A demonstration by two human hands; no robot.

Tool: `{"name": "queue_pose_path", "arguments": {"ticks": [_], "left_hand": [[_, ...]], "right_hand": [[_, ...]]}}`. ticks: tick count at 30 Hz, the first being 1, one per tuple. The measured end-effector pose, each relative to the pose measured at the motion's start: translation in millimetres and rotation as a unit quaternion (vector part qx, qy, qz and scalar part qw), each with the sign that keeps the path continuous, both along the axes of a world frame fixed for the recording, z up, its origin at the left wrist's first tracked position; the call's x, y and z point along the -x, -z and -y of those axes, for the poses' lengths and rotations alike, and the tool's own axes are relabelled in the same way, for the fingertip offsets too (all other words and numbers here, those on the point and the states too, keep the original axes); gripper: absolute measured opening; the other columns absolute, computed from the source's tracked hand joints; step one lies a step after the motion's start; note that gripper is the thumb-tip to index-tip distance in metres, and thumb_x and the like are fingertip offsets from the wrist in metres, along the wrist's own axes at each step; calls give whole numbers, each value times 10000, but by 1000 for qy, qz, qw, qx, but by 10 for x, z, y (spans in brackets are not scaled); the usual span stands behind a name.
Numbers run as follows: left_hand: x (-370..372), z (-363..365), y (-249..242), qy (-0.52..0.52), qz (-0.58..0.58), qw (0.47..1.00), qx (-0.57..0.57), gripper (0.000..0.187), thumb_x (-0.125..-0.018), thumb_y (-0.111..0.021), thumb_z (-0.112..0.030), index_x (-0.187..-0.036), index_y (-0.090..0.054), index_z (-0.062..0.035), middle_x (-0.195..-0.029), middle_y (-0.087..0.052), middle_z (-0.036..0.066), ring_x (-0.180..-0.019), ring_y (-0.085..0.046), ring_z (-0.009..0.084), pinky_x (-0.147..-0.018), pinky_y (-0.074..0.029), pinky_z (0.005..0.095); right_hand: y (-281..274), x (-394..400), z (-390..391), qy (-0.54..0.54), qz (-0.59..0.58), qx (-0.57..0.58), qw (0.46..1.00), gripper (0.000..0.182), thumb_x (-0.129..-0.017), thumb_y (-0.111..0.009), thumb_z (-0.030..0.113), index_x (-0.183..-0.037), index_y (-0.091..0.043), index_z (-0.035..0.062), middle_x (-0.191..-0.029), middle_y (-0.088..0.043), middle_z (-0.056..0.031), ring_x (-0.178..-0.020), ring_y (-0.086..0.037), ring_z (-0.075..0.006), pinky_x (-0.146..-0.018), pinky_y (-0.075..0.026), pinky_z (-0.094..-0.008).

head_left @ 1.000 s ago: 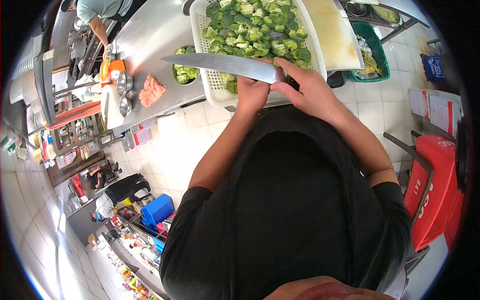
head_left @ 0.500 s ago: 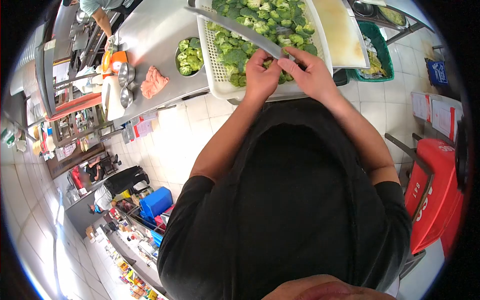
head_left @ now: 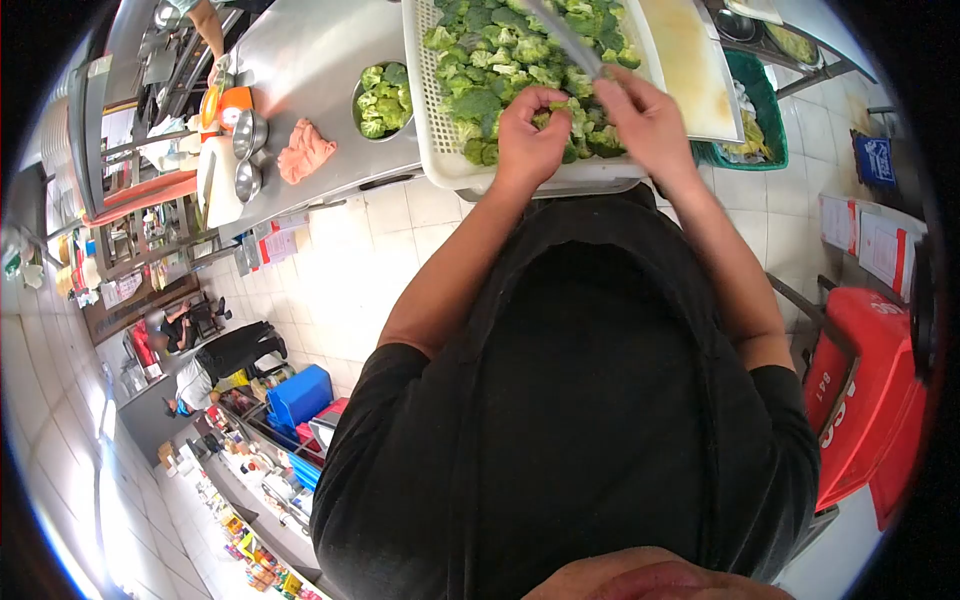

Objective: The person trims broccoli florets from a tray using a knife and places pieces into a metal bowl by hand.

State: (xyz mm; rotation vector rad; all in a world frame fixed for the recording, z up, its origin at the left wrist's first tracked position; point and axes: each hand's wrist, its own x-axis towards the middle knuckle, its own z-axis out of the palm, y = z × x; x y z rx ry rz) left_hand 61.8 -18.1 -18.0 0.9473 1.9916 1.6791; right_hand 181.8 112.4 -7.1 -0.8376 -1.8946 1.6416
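My left hand (head_left: 534,135) is over the front part of a white perforated tray (head_left: 432,130), its thumb and fingers closed round a small piece of broccoli (head_left: 543,119). In my right hand (head_left: 645,120), a little to the right, is the handle of a long knife (head_left: 568,40). The blade points up and left above the cut broccoli (head_left: 500,55) in the tray and looks blurred. The two hands are apart. My right fingers hide the knife's handle.
A metal bowl of broccoli (head_left: 384,101), a pink cloth (head_left: 306,151) and small metal bowls (head_left: 249,132) are on the steel counter (head_left: 310,60). A cutting board (head_left: 695,70) lies right of the tray, beside a green basket (head_left: 779,125). A co-worker's arm (head_left: 207,25) reaches in at the upper left.
My hands have moved apart. The right one has gone up and right with the knife, whose blade now points more steeply upward. The view has shifted slightly.
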Motion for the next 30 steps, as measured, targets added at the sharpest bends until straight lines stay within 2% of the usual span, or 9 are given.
{"name": "queue_pose_path", "arguments": {"ticks": [3, 6, 9, 10, 13, 18, 21, 27, 30], "left_hand": [[47, 98, 0, -21, 99, 995, 8, 135, -860, -654, -38, -992, -658, -7, -898, -665, 30, -846, -599, 106, -796, -491, 270], [137, 235, -25, -54, 153, 987, -5, 146, -867, -665, -46, -1009, -653, -13, -899, -653, 16, -843, -586, 99, -786, -479, 260], [328, 398, -20, -83, 86, 992, -27, 166, -901, -659, -53, -1064, -628, -53, -795, -577, -3, -621, -498, 59, -545, -385, 226], [407, 468, -43, -107, 79, 991, -32, 165, -883, -672, -49, -1045, -641, -45, -839, -591, -4, -726, -525, 75, -656, -425, 239], [732, 673, -111, -178, 34, 983, -31, 164, -860, -683, -39, -1021, -656, -42, -877, -593, -4, -816, -543, 93, -749, -462, 250], [1616, 1104, 112, -285, -78, 955, -26, 163, -857, -675, -56, -1009, -655, 0, -868, -631, 47, -788, -554, 125, -725, -473, 284], [2255, 1441, 516, -318, -167, 933, 18, 172, -841, -677, -67, -988, -657, 19, -865, -648, 88, -769, -571, 167, -722, -483, 315], [2779, 1546, 561, -316, -320, 883, 138, 179, -815, -696, -125, -932, -678, 10, -861, -664, 164, -803, -624, 289, -726, -506, 381], [2979, 1536, 751, -293, -427, 836, 182, 212, -830, -707, -183, -953, -683, -12, -857, -660, 173, -840, -630, 338, -742, -515, 420]], "right_hand": [[-226, -94, -220, 45, -9, 74, 996, 512, -944, -674, 406, -1278, -645, 19, -753, -623, 7, -665, -532, -52, -589, -437, -226], [-254, -254, -581, 124, 1, -19, 992, 502, -952, -660, 405, -1295, -644, 39, -765, -621, 23, -648, -505, -41, -588, -425, -215], [-336, -507, -994, 169, 44, -72, 982, 521, -949, -664, 401, -1333, -619, 52, -797, -647, -1, -671, -533, -50, -605, -431, -211], [-331, -565, -1097, 186, 33, -81, 979, 509, -945, -675, 388, -1313, -622, 41, -803, -650, -14, -674, -534, -53, -611, -432, -209], [8, -836, -1544, 224, 34, -128, 966, 455, -930, -707, 351, -1234, -622, 22, -805, -648, -32, -664, -518, -51, -600, -416, -206], [392, -1240, -1891, 222, 63, -72, 970, 357, -917, -733, 316, -1101, -634, 27, -778, -639, -26, -603, -473, -46, -521, -348, -220], [481, -1320, -1825, 257, 101, -70, 959, 384, -919, -725, 337, -1122, -659, 19, -775, -642, -26, -598, -476, -46, -522, -357, -217], [658, -1443, -1723, 283, 158, -50, 945, 526, -915, -710, 402, -1253, -648, 4, -799, -660, -57, -630, -525, -75, -561, -413, -232], [514, -1388, -1517, 281, 147, -40, 948, 527, -914, -710, 401, -1244, -648, -6, -804, -650, -51, -661, -535, -78, -584, -421, -234]]}}
